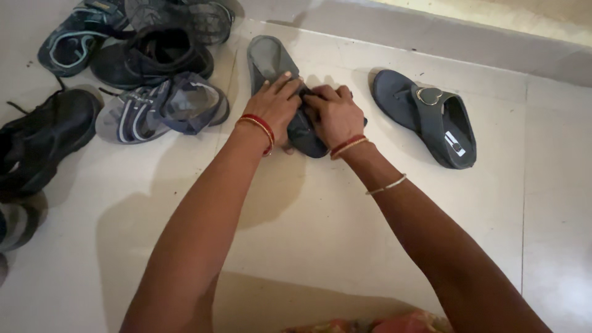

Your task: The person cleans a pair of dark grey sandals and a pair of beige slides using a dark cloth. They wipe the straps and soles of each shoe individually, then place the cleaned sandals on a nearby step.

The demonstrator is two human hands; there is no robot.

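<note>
Sandal (271, 61) strap under both hands

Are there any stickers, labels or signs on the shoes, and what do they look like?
Label: small white rectangular patch with dark marks, inside the grey sandal on the right, near its toe opening.
Metal buckle: roundish and silvery, on that sandal's strap; an ornament, not a label.
No label shows on the grey sandal under the left hand and right hand.
No packages, signs or screens in view.

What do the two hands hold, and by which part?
Both the left hand and right hand grip the grey sandal at its strap end.
</note>
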